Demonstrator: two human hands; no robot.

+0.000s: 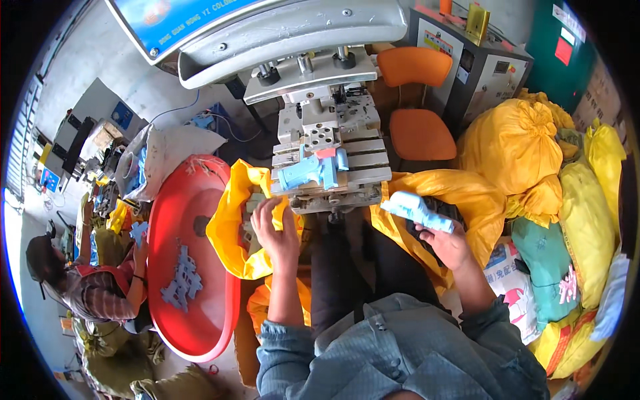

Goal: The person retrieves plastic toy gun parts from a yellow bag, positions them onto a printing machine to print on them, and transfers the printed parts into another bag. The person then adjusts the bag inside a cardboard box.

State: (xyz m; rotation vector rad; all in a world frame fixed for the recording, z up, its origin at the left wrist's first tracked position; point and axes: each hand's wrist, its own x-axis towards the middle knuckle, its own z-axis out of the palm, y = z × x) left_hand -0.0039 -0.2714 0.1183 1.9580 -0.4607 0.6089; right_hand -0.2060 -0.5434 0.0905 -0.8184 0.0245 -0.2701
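Note:
My right hand grips one end of a light blue plastic toy gun, held above the yellow sack on the right. Another light blue toy gun lies on the slotted bed of the machine in front of me, with a small red part near its top. Just below that gun's grip end, my left hand is raised with fingers apart and holds nothing. The left hand is over the rim of an open yellow sack with pale pieces inside.
A big red tub at left holds several blue pieces. Beyond it a co-worker sits holding a blue part at another machine. An orange chair stands behind the machine. Stuffed yellow sacks and a green sack crowd the right.

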